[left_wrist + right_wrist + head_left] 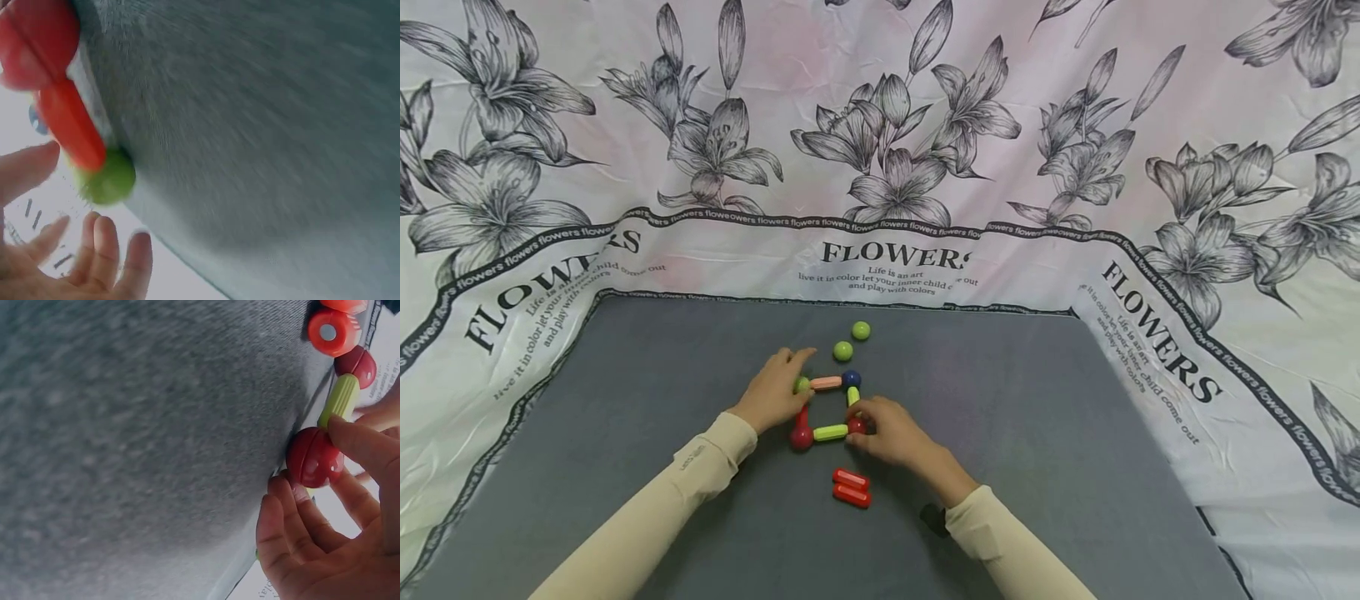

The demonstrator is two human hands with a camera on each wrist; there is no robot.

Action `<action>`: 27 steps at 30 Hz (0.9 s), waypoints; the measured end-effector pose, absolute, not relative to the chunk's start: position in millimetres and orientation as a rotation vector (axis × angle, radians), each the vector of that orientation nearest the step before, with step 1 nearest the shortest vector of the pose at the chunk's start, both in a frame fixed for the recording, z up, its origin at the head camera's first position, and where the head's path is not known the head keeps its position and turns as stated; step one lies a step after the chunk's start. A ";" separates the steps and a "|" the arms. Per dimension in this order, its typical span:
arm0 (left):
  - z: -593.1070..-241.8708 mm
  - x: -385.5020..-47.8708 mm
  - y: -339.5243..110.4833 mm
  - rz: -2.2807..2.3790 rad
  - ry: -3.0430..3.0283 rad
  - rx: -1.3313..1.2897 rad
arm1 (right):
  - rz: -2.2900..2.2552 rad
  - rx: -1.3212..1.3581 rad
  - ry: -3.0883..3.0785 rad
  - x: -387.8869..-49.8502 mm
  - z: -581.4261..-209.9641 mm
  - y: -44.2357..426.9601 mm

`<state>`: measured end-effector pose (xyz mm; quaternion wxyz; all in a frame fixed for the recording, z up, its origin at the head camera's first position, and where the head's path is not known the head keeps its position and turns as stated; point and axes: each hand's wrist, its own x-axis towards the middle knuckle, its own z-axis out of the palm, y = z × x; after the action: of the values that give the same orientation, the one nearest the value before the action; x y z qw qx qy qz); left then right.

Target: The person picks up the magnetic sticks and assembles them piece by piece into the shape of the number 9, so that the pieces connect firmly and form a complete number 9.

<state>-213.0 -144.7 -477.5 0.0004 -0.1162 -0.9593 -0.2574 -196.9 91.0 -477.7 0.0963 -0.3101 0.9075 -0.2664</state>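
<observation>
Balls and rods joined into a square lie on the grey surface. My right hand (891, 433) holds the red ball (314, 456) at the near right corner between thumb and fingers, and a yellow-green rod (831, 433) runs from it to another red ball (802, 437). Around the green ball (111, 178) at the far left corner is my left hand (775, 387), fingers spread and seemingly apart from it. A red rod (72, 125) joins that ball to the near left one. The far side has a salmon rod (826, 383) and a blue ball (851, 378); a second yellow-green rod (853, 395) is partly hidden.
Two loose green balls (843, 351) lie beyond the square. Two loose red rods (852, 496) lie side by side on the near side. A small dark object (934, 520) shows by the right sleeve. Flower-printed cloth (887, 267) borders the grey surface (1037, 433).
</observation>
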 end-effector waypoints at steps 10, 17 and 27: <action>-459.2 -172.3 -148.3 -1.189 -3.282 -0.345 | -0.836 -0.810 2.735 -195.2 -479.8 99.2; -463.6 -170.6 -125.2 -1.055 -3.251 -0.369 | -0.849 -0.765 2.756 -193.1 -480.3 107.5; -465.9 -176.2 -116.1 -1.041 -3.217 -0.362 | -0.814 -0.759 2.778 -193.8 -477.2 118.0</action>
<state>-176.2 -116.1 -465.9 -0.1293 -0.1056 -0.9381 -0.3034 -193.8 118.0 -477.2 0.0743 -0.2530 0.9257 -0.2713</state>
